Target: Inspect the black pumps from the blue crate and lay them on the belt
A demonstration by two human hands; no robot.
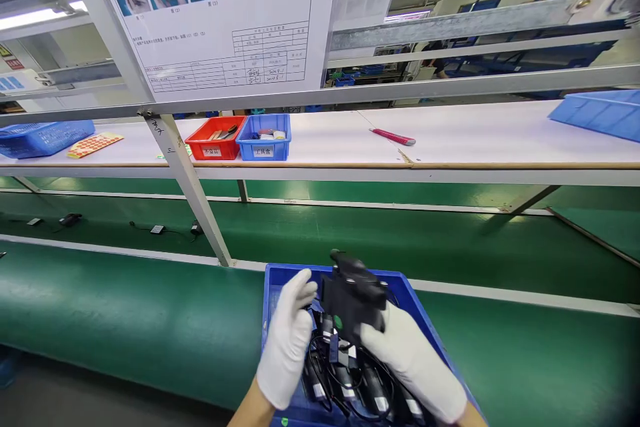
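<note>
Both my hands wear white gloves and hold a black power adapter (353, 297) above a blue bin (280, 278). My left hand (290, 340) grips the adapter's left side, fingers curled. My right hand (410, 353) clasps its right side from below, thumb across the front. A small green sticker shows on the adapter's face. Inside the bin lie several more black adapters with cables (350, 387), partly hidden by my hands.
The bin sits on a green conveyor belt (125, 320). Small black parts (70, 219) lie on the far belt. On the white shelf stand a red bin (215, 139), a small blue bin (264, 137), a red-handled tool (394, 137) and larger blue trays (600, 113). A slanted metal post (190, 180) rises left.
</note>
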